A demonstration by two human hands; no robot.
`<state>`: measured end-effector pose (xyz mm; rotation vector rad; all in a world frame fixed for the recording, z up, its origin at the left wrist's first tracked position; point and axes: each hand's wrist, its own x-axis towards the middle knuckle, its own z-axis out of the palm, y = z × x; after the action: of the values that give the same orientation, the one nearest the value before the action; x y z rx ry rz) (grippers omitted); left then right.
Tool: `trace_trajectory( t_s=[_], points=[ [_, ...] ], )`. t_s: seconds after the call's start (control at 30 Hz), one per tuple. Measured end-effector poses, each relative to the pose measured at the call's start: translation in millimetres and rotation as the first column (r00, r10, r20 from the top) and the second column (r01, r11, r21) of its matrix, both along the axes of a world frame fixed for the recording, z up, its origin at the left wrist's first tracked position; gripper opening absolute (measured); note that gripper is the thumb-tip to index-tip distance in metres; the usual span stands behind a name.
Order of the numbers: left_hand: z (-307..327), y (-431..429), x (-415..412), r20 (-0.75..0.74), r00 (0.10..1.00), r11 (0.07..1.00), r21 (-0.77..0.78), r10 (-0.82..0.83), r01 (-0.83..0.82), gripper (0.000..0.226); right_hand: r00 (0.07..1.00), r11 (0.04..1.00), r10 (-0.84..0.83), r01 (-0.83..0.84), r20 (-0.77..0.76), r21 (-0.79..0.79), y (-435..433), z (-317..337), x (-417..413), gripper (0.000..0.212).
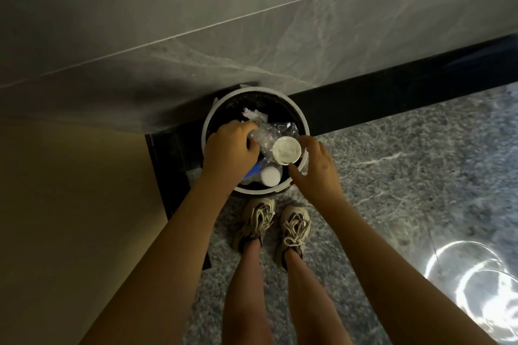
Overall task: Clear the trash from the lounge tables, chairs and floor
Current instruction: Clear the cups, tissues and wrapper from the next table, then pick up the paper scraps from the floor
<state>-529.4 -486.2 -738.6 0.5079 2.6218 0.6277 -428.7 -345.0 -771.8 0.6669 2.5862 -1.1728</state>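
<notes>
A round trash bin (297, 112) with a pale rim and dark liner stands on the floor against the wall, just ahead of my shoes. Inside lie crumpled white paper (253, 115), clear plastic wrap (276, 133), a white paper cup (286, 150) seen from above, and a bottle with a white cap (270, 175) and blue label. My left hand (231, 150) reaches into the bin, fingers closed on the clear plastic. My right hand (315, 169) hovers over the bin's right rim with fingers spread, next to the cup but apart from it.
A grey marble wall (224, 22) with a black skirting (406, 92) rises behind the bin. A tan panel (70, 204) lies to the left. The speckled stone floor (406, 176) stretches right, with bright light reflections at lower right.
</notes>
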Motion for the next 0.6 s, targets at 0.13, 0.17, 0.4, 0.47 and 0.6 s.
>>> trace_trajectory(
  t_s=[0.13, 0.17, 0.4, 0.47, 0.6],
  points=[
    [33, 14, -3, -0.081, 0.996, 0.998, 0.043, -0.048, 0.051, 0.026, 0.993, 0.999, -0.036, 0.039, -0.111, 0.025, 5, 33, -11, 0.047],
    [44, 20, -6, -0.099, 0.993, 0.996, 0.051, -0.066, 0.071, 0.028, 0.99, 0.998, -0.041, 0.047, -0.136, 0.037, 8, 45, -14, 0.047],
    [162, 71, -41, -0.317, 0.91, 0.951, 0.067, -0.267, 0.303, 0.033, 0.94, 0.975, -0.078, 0.141, -0.331, 0.171, 47, 170, -39, 0.046],
    [208, 88, -49, -0.389, 0.871, 0.93, 0.082, -0.3, 0.358, 0.033, 0.912, 0.957, -0.105, 0.201, -0.398, 0.208, 62, 216, -44, 0.045],
    [299, 125, -51, -0.481, 0.809, 0.878, 0.15, -0.337, 0.455, 0.036, 0.834, 0.892, -0.177, 0.361, -0.523, 0.273, 98, 311, -39, 0.045]
  ],
)
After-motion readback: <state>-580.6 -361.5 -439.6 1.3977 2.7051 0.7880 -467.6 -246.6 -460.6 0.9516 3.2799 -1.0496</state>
